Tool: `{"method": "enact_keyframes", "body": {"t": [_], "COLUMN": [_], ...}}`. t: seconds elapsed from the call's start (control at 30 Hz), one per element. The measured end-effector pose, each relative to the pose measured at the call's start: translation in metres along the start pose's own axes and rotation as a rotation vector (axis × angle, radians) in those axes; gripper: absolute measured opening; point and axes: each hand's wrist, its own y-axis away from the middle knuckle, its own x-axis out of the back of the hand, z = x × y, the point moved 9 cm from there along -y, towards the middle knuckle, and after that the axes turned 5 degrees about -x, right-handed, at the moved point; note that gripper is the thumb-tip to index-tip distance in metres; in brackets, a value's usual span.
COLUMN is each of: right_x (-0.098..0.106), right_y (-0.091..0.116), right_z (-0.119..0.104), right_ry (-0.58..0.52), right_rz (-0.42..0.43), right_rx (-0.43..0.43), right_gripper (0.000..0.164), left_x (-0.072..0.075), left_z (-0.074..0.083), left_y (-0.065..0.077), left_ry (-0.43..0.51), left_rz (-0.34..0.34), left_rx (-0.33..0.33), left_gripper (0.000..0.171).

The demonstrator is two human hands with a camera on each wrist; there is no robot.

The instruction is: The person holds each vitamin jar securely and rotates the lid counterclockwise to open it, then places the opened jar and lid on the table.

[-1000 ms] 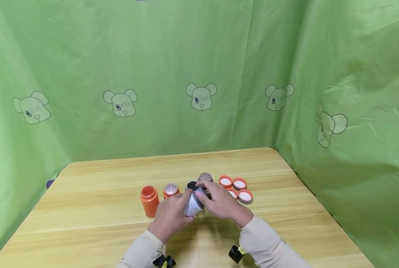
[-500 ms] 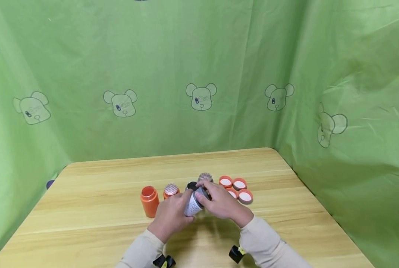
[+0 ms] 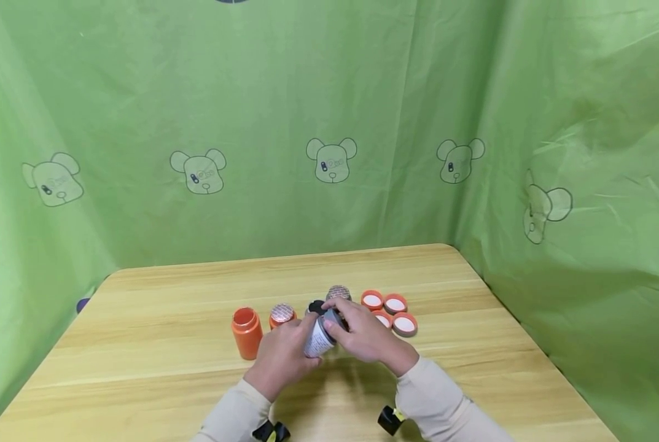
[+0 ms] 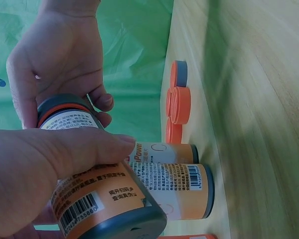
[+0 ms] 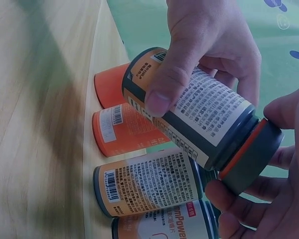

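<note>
My left hand [image 3: 285, 356] grips a supplement bottle [image 5: 209, 112] with a white and orange label, tilted above the table. The thumb lies along its side. With curled fingers, my right hand [image 3: 365, 334] holds the bottle's dark grey cap [image 5: 256, 159], which sits on the bottle's neck with an orange ring showing. Right behind the hands stand two more labelled bottles: one has a dark open mouth [image 3: 315, 306], the other a silver foil top [image 3: 338, 293]. Left of them are an orange bottle with a foil seal [image 3: 282, 312] and an uncapped orange bottle [image 3: 247, 334].
Several orange-rimmed caps [image 3: 405, 324] with white liners lie grouped right of the bottles, upside down. The wooden table [image 3: 141, 344] is enclosed by a green curtain [image 3: 263, 80] at the back and sides.
</note>
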Motion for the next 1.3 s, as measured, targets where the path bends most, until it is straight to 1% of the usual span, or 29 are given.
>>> {"method": "enact_keyframes", "body": {"t": [0.17,0.47,0.63,0.87,1.3], "right_x": [0.0001,0.0001,-0.0008,-0.0054,-0.0025], "right_y": [0.001,0.0017,0.0005,-0.0002,0.0009], "right_z": [-0.0004,-0.0019,0.0012,0.0061,-0.0002], "right_ry": [-0.006,-0.02,0.005,0.004,-0.004], "right_rz": [-0.001,-0.012,-0.004,-0.043,-0.029], "right_rx": [0.017,0.03,-0.003,-0.058,-0.017], "right_gripper": [0.031,0.034,0.039,0.038,0.033], "left_x": [-0.001,-0.0019,-0.0022,-0.0022,-0.0017], "left_z": [-0.0005,-0.0013,-0.0004,-0.0006,-0.0024], "left_y": [0.0003,0.0011,0.0013,0.001,0.0009], "left_ry": [-0.003,0.011,0.021,0.019,0.028], "left_rz": [-0.006,0.0,0.004,0.001,-0.008], "left_rx": [0.009,0.005,0.004,0.014,0.02], "left_gripper": [0.072,0.072,0.073,0.073,0.071]}}
